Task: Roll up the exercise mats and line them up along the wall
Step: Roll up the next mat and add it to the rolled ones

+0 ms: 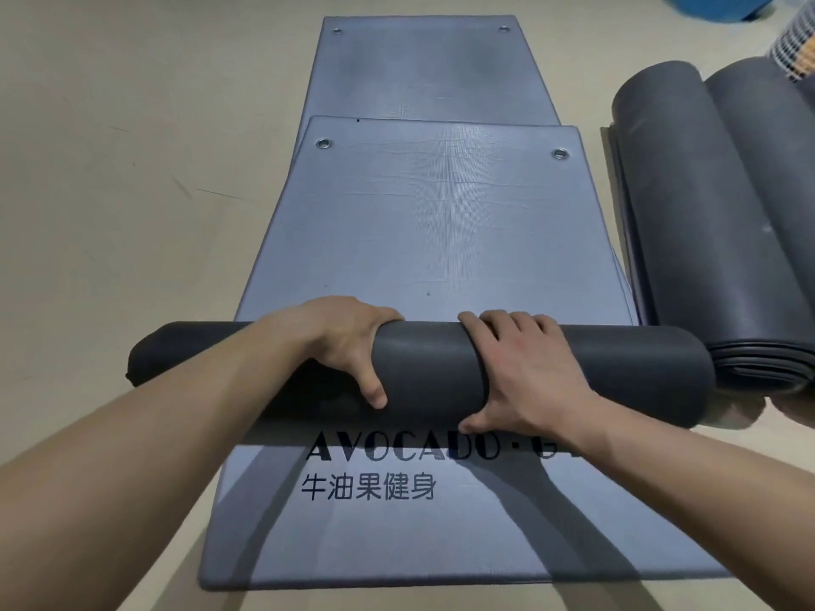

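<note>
A dark grey roll of mat [428, 372] lies crosswise in the middle of the view. My left hand [348, 346] grips it from the left of centre, fingers over the top and thumb on the near side. My right hand [525, 372] grips it just right of centre in the same way. The flat part of this mat [441, 222] stretches away from the roll, with two metal eyelets at its far end. Under the roll lies another flat grey mat [397, 535] with black printed lettering. A further flat mat [423, 72] lies beyond.
Two rolled dark grey mats [723, 222] lie side by side at the right, close to the roll's right end. A blue object [719, 4] and a checked fabric [794, 50] sit at the top right. Beige floor [132, 169] spreads to the left.
</note>
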